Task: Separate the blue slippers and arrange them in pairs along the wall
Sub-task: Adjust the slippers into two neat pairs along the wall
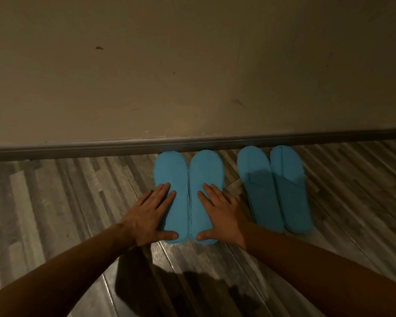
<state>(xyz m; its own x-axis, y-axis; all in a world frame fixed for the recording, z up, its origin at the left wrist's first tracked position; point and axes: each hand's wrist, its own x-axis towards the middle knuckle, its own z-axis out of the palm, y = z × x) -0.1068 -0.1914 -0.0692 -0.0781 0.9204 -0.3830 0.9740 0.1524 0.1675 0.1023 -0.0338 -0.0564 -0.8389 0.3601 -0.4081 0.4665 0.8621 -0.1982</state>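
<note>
Two pairs of flat blue slippers lie on the wooden floor, toes toward the skirting board. The left pair, one slipper [172, 170] touching the other [207, 170] side by side, lies sole up. My left hand [150, 215] rests flat on the left slipper's outer edge, fingers spread. My right hand [222, 213] lies flat on its partner in the same way. The right pair, one slipper [257, 191] beside the other [290, 191], lies strap side up, a small gap away, untouched.
A beige wall [192, 65] with a dark skirting board [78, 148] runs across the view just behind the slippers. Striped grey-brown floorboards [55, 202] stretch to the left of the slippers. My shadow falls on the floor between my arms.
</note>
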